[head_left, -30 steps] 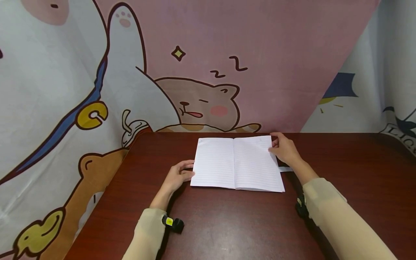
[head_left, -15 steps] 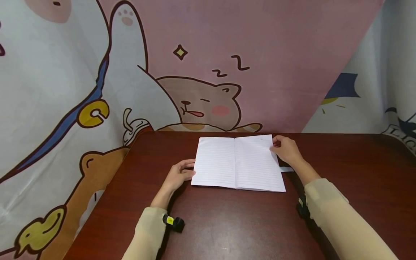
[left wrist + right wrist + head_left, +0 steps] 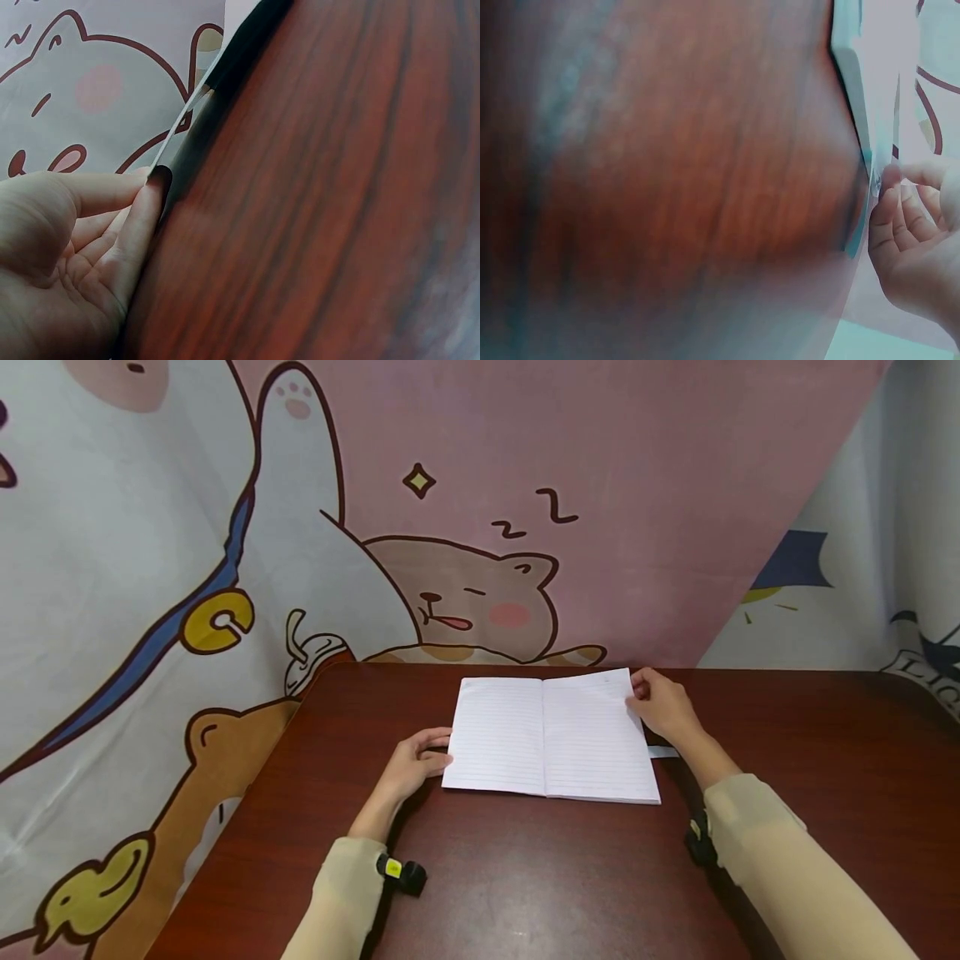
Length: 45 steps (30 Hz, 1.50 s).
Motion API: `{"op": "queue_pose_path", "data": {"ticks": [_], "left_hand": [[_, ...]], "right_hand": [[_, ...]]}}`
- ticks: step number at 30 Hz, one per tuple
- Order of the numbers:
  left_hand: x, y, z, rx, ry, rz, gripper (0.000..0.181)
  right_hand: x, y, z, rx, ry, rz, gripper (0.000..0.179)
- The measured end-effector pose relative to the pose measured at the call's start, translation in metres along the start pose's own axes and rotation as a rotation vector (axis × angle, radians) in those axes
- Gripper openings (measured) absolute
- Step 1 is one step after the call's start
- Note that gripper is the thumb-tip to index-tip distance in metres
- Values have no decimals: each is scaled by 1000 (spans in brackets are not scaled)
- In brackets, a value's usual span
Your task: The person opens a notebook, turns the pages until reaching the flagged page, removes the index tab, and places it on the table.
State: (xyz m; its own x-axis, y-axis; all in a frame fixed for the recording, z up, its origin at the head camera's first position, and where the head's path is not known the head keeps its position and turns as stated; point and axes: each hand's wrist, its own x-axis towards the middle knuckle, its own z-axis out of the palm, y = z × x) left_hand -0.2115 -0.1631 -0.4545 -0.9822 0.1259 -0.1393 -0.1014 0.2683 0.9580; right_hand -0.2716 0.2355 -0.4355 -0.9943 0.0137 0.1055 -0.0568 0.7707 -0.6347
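An open notebook with blank ruled pages lies on the dark brown table, its spine fold running down the middle. At its left edge, my left hand pinches the notebook; thumb and fingertip meet on its thin edge in the left wrist view, beside a dark patch on its underside. My right hand holds the right page's outer edge near the top corner. In the right wrist view, thumb and index finger of that hand pinch a sheet standing apart from the thicker stack of pages.
A pale flat strip sticks out from under the notebook's right side. The brown table reaches back to a cartoon-printed cloth hanging behind it. Black wrist cameras sit at both cuffs, the left one near the tabletop.
The right page's top corner has risen slightly with my right hand. My left hand keeps its place at the left edge; the whole view has shifted a little.
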Motion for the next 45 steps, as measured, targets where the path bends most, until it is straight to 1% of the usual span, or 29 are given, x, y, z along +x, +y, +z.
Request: {"op": "queue_pose_path", "data": {"ticks": [5, 11, 15, 26, 34, 40, 45], "left_hand": [[0, 1, 0, 1, 2, 8, 45], [-1, 1, 0, -1, 7, 12, 45], [-1, 2, 1, 1, 3, 13, 45], [0, 0, 1, 3, 0, 13, 45], [0, 0, 0, 5, -3, 16, 45], [0, 0, 0, 3, -2, 15, 46], [-1, 0, 0, 6, 0, 16, 46]], "right_hand": [[-1, -3, 0, 13, 18, -1, 27], [-2, -5, 0, 18, 64, -34, 23], [-3, -8, 0, 32, 65, -52, 20], [-8, -18, 1, 95, 48, -103, 30], [-7, -23, 4, 141, 12, -168, 30], [-8, -28, 6, 136, -27, -167, 28], [-8, -30, 8, 137, -41, -168, 28]]}}
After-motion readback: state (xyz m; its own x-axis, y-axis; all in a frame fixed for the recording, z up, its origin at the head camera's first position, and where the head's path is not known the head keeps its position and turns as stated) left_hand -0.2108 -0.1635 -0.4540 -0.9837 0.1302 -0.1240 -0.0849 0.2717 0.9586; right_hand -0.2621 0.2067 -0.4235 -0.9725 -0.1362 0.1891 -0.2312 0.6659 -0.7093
